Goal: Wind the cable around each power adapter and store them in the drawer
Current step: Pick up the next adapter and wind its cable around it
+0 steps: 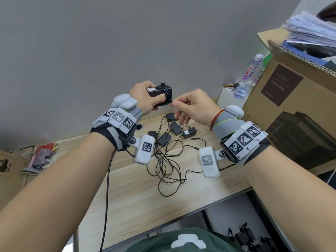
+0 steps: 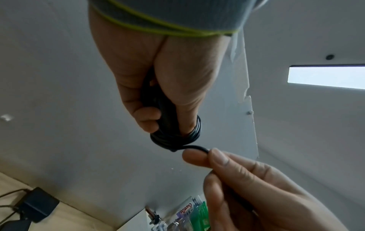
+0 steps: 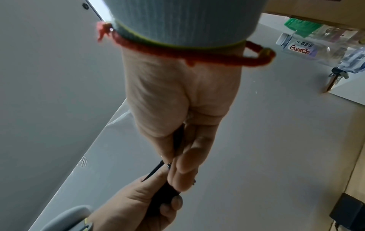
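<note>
The wooden desk [image 1: 138, 193] lies well below both raised hands, and a cardboard box [image 1: 283, 99] stands to the right of the right hand's fingers with a clear water bottle [image 1: 247, 77] beside it. On the desk, under the fingers, several loose black adapters [image 1: 176, 128] lie among a tangle of thin black cables [image 1: 169, 160].

Both forearms reach up and forward from the body, wrists strapped with tagged camera mounts. The left hand [image 1: 143, 99] is held palm toward the right hand, its fingers [image 2: 147, 120] and thumb curled around the held power adapter [image 1: 160, 91], gripping it at one end. The adapter is a black block whose long axis runs roughly level, left to right in the head view, with its two metal prongs pointing up. Its cable [image 2: 175, 136] is wrapped in several tight black turns around the end that sticks out past the left fingers.

The right hand [image 1: 192, 108] sits just right of the adapter, thumb and index fingertips [image 2: 197, 157] pinching the short free end of the cable, the other fingers loosely curled beneath.
</note>
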